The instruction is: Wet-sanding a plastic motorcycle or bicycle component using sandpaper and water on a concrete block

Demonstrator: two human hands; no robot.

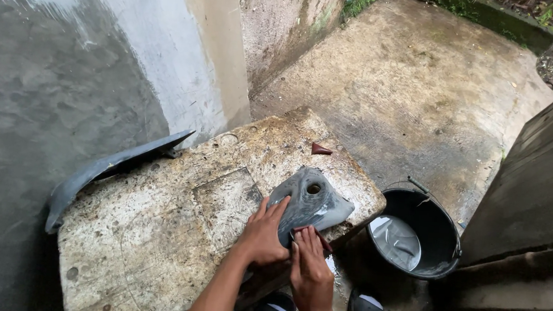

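At the near right edge of the stone desk [152, 231], the left hand [262, 232] presses flat, fingers spread, steadying a wet grey panel [312, 201], while the right hand [310, 270] pinches dark sandpaper [313, 234] against it, a water bucket [418, 232] just right.

You are viewing a scene containing no packages, labels, signs or screens; nothing of that kind is showing anywhere around you.

grey wet panel [309, 201], dark red sanding sheet [315, 234], black bucket [442, 218].
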